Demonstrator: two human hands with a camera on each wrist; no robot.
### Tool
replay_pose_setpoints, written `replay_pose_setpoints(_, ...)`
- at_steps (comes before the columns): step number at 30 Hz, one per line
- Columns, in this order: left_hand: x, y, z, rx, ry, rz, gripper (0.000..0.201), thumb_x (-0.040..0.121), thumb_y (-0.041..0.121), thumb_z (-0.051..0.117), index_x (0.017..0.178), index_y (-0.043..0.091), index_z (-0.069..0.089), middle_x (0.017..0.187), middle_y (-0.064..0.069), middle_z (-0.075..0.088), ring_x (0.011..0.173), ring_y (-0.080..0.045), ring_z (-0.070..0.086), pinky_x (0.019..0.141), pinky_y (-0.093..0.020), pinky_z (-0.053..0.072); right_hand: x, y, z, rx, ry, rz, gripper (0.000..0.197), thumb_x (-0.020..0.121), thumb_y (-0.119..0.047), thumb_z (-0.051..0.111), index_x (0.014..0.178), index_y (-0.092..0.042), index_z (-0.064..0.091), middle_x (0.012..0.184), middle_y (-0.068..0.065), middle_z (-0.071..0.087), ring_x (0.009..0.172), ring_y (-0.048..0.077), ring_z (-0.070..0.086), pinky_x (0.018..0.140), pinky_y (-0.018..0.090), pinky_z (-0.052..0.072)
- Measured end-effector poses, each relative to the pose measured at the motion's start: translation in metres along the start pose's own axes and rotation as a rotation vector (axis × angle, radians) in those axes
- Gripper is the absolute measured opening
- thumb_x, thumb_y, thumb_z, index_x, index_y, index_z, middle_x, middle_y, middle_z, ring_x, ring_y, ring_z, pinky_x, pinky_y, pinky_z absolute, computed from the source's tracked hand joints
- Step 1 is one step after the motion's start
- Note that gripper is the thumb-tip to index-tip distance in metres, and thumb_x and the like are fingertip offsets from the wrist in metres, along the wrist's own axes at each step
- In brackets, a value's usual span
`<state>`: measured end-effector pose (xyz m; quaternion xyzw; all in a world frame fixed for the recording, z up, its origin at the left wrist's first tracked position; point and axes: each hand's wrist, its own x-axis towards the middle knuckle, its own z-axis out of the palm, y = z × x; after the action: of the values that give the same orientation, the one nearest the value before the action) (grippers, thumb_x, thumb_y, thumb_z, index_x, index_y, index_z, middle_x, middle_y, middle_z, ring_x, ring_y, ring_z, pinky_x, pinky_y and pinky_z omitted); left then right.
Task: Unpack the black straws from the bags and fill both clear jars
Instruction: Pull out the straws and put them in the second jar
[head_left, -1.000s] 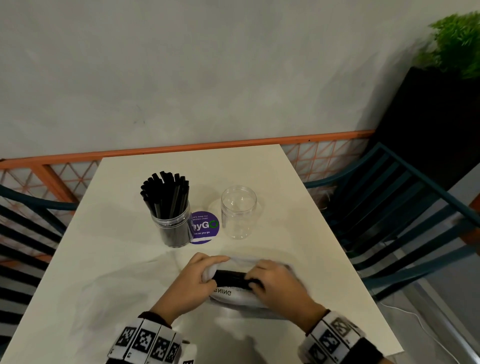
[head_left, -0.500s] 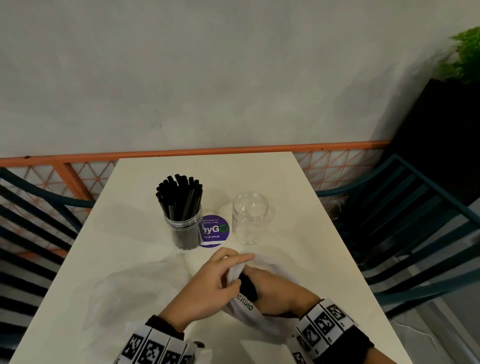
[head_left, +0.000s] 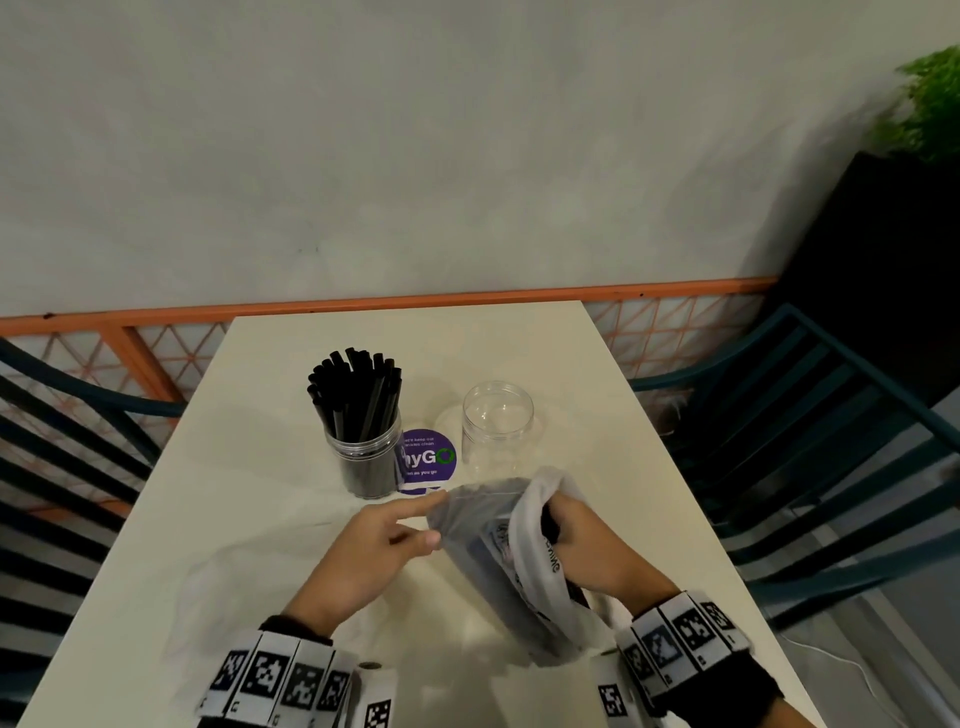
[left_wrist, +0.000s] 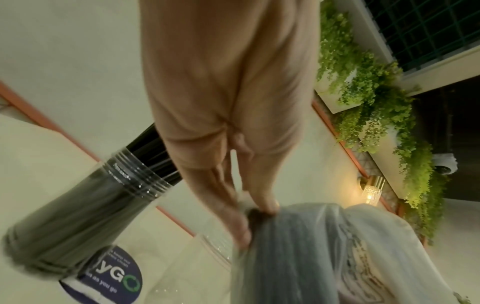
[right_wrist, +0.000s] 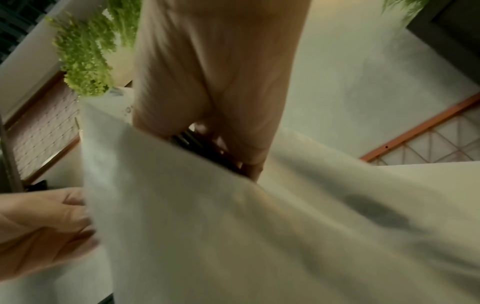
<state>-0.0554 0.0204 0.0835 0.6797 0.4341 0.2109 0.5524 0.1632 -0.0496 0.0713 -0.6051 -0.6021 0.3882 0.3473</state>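
Observation:
A clear jar (head_left: 366, 452) packed with black straws (head_left: 358, 389) stands mid-table, also close by in the left wrist view (left_wrist: 85, 216). To its right stands an empty clear jar (head_left: 497, 426). In front of them both hands hold a whitish plastic bag (head_left: 488, 551) off the table. My left hand (head_left: 435, 519) pinches the bag's left edge between thumb and fingers (left_wrist: 262, 203). My right hand (head_left: 558, 519) is inside the bag's mouth, its fingers (right_wrist: 249, 164) curled round a bundle of black straws (right_wrist: 202, 148). Most of that bundle is hidden by the bag (right_wrist: 233, 226).
A round purple sticker (head_left: 427, 460) lies between the jars. A faint sheet of clear plastic (head_left: 234, 587) seems to lie on the cream table (head_left: 415, 343) at the left. Dark slatted chairs (head_left: 831, 441) flank the table, with an orange railing (head_left: 363, 306) and wall behind.
The bag lay flat under both hands; now it is raised and opened. My right hand has gone into its mouth and taken the straws. My left hand shifted to pinch the bag's edge.

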Motion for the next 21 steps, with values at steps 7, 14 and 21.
replay_pose_setpoints(7,0.011,-0.005,0.014,-0.282,0.311,0.031,0.018,0.067,-0.004,0.073,0.072,0.013,0.073,0.06,0.004,0.073,0.057,-0.006,0.063,0.056,-0.015,0.05,-0.003,0.009,-0.01,-0.084,-0.009,0.053,0.033,0.083,0.006,0.044,0.08,-0.025,0.055,0.078,-0.013,0.059,0.074,-0.001,0.058,0.068,0.015,0.044)
replay_pose_setpoints(14,0.014,-0.014,0.024,-0.299,0.399,0.055,0.009,0.071,-0.001,0.072,0.069,-0.003,0.064,0.06,-0.003,0.069,0.057,-0.01,0.064,0.06,-0.02,0.055,-0.01,0.007,-0.022,-0.05,0.052,0.065,0.031,0.078,-0.01,0.065,0.08,-0.037,0.051,0.079,-0.016,0.06,0.072,0.001,0.057,0.066,0.011,0.041)
replay_pose_setpoints(21,0.016,-0.011,0.032,-0.539,0.061,0.008,0.009,0.084,-0.005,0.055,0.081,0.004,0.054,0.081,-0.013,0.069,0.078,-0.021,0.066,0.071,-0.024,0.056,-0.01,0.009,-0.004,0.136,0.066,0.029,0.055,0.063,-0.029,0.074,0.113,-0.027,0.052,0.104,-0.014,0.066,0.104,0.002,0.06,0.091,0.018,0.047)
